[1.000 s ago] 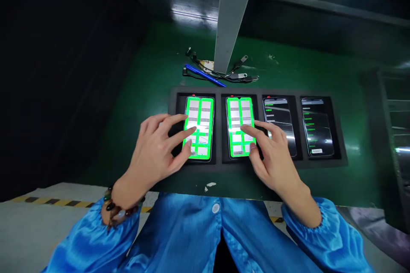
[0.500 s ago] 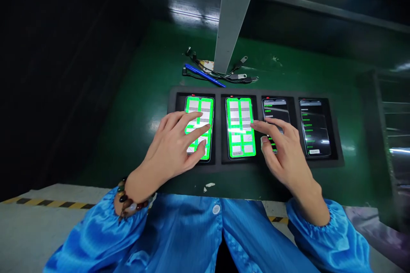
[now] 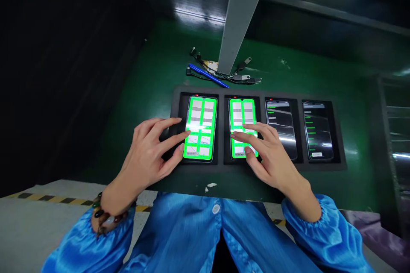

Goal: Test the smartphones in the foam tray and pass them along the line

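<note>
Several smartphones lie face up in the slots of a dark foam tray (image 3: 221,136). The leftmost smartphone (image 3: 205,115) glows with a green and white grid. At its left edge is my left hand (image 3: 150,149), fingers spread, the index fingertip on or just over the screen. A similar grid lights the second smartphone (image 3: 237,115). Over its lower half is my right hand (image 3: 270,151), fingers apart, with fingertips at the screen; whether they press it I cannot tell. Dark screens with green text lines show on the third smartphone (image 3: 283,132) and the rightmost smartphone (image 3: 317,132).
Behind the tray, on the green tabletop (image 3: 144,89), lie a blue pen (image 3: 208,75) and several short black cables (image 3: 237,77). A grey metal post (image 3: 240,21) rises there. Dark panels stand at the left and back.
My left hand has slid left, off the middle of the leftmost screen to its edge. My right hand has moved left from the third smartphone onto the second, uncovering the third.
</note>
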A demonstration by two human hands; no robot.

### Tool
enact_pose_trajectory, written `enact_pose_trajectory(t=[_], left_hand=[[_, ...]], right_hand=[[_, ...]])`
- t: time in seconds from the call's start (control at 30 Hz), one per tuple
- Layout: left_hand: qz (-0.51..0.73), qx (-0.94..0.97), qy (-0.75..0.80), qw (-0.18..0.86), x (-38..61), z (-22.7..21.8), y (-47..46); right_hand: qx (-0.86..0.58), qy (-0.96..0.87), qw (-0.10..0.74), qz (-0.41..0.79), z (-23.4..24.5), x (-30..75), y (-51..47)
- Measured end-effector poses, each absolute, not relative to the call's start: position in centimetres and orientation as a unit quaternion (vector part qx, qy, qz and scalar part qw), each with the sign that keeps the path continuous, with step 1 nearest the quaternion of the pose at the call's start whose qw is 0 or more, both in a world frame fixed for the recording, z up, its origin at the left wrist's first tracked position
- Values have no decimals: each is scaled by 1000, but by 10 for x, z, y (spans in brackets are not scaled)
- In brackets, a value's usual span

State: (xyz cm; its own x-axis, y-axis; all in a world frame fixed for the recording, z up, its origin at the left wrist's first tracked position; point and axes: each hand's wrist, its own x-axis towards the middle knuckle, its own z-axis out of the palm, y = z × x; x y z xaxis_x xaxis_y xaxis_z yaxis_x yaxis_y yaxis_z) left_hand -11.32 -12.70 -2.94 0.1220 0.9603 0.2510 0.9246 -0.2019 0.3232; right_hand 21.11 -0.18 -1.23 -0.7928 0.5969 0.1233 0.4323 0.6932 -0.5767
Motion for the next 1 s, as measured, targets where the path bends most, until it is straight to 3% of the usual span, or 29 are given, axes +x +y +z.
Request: enact_pose_trajectory(t=[0.4, 0.77, 1.0], left_hand=[[185, 790, 581, 69, -85, -24, -108], [161, 718, 677, 7, -107, -22, -108], [169, 760, 628, 15, -81, -23, -85]], right_hand=[[-398, -883, 168, 184, -10, 229, 21], [-330, -898, 153, 248, -12, 199, 21], [-414, -868, 173, 211, -7, 228, 29]])
